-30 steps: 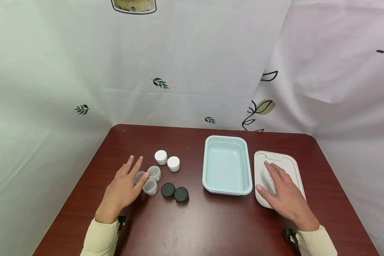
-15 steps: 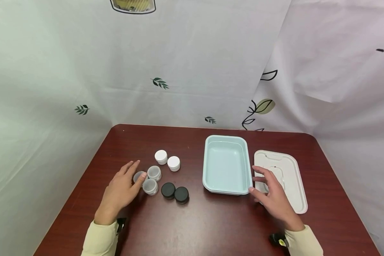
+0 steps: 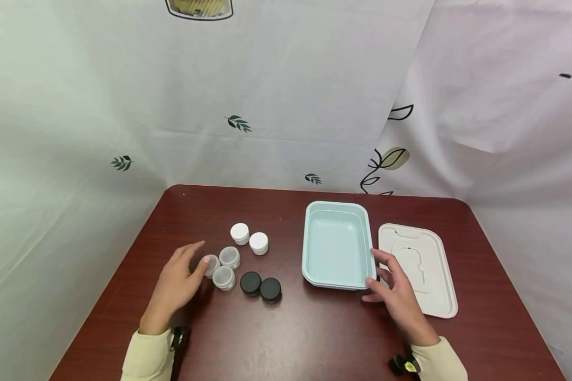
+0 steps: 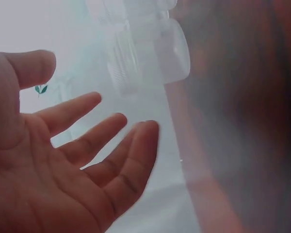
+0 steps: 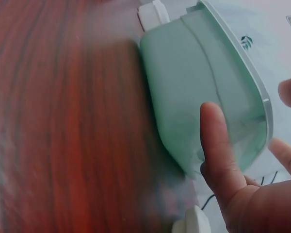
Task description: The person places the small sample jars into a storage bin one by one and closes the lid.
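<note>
Holds right hand at the near right edge of the blue tub, with fingers wide, maybe touching it; has two black jars on the brown table; holds left hand just beside three clear jars, with fingers loose; has a white lid right of the tub; has two white jars farther back, then a leafy cloth.

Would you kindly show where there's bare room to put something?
Bare: the near middle of the glossy maroon table, between left hand and right hand; also between round black jars and light-blue rectangular tub. Crowded: among round translucent jars beside the left hand.
</note>
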Motion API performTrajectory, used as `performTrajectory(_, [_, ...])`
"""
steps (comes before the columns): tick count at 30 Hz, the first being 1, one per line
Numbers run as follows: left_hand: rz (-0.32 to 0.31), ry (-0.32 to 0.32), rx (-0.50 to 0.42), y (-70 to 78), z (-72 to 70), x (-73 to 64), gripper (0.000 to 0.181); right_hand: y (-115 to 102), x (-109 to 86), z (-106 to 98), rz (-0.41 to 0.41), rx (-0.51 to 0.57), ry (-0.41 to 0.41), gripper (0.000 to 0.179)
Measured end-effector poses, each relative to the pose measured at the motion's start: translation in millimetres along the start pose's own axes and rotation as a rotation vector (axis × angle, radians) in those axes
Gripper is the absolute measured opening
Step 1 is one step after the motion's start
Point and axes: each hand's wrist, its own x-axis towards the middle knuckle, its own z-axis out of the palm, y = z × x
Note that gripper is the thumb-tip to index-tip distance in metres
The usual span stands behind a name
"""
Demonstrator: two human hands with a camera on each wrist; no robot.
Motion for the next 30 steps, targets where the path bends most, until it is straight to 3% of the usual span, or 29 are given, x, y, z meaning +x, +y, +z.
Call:
performTrajectory(7, [-0.051,0.106,-0.172,-6.6,2.2,-1.5,0.045,2.1,0.1,3.2,0.007,0.062,0.013,0.063])
performTrajectory(11, [-0.118,0.097,-0.290,-11.4,2.8,-5.2,0.046,2.5,0.7,3.9,0.026,0.077,0.010,0.062])
performTrajectory(17, [-0.161,0.081,-0.490,-19.1,4.0,-10.7,0.047,2.3,1.8,4.6,0.058,0.110,0.003,0.064])
performTrajectory(23, [-0.178,0.005,-0.652,-24.0,7.1,-12.5,0.051,1.0,1.4,5.1,0.075,0.176,-0.037,0.070])
performTrajectory(30, [-0.168,-0.099,-0.718,-27.6,10.9,-11.5,0.057,1.4,1.1,6.4,0.096,0.210,-0.058,0.072])
